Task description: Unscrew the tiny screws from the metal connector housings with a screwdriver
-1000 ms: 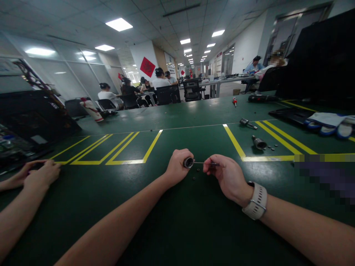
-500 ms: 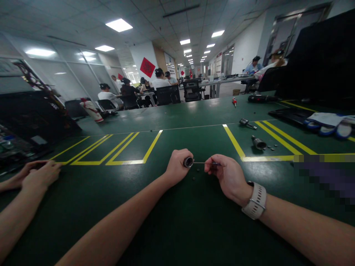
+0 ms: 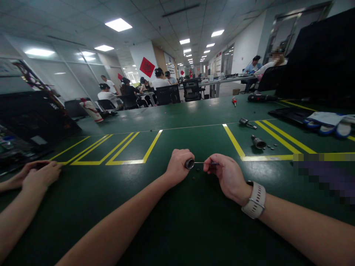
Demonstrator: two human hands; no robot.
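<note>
My left hand (image 3: pixel 179 165) is closed around a round metal part (image 3: pixel 189 163), its hollow open end turned toward the right. Into or against that end reaches the tip of a thin metal rod-like tool (image 3: pixel 199 163); I cannot tell how deep it goes. My right hand (image 3: pixel 226 173), wearing a pale watch on the wrist, pinches the tool's darker end between thumb and fingers. Just below the part, two small rings or nuts, one dark ring (image 3: pixel 198 169) and a second ring (image 3: pixel 193 178), lie on the green tabletop (image 3: pixel 177 221).
To the right lie a cone-shaped metal part (image 3: pixel 259 142) with several small rings, a metal part with a shaft (image 3: pixel 247 123), a red screwdriver (image 3: pixel 234 101) and white-blue gloves (image 3: pixel 327 123). Another person's hands (image 3: pixel 41 175) rest at the left. Yellow tape lines (image 3: pixel 152 147) mark the table.
The metal part in my left hand has shifted and turned very slightly to the right. My right hand has moved a touch left with the tool. The loose rings stay put.
</note>
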